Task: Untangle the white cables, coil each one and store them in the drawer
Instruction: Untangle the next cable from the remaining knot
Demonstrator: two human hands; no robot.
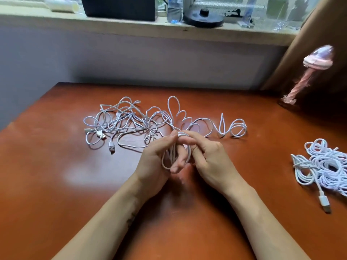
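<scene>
While the left hand (155, 156) acts as a spool, holding a coil (175, 152) looped round its fingers under the thumb, the right hand (208, 158) pinches the cable at the top, likely to lay another turn. The tangle (124, 122) lies just beyond on the table (56, 175), a coiled pile (326, 166) far right. No drawer shows.

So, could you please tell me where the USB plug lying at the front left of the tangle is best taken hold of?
Pinch the USB plug by its white housing, coming from above on the near side. It lies flat on the table, clear of the tangle, metal tip toward you. The left hand and right hand hold the coil.
</scene>
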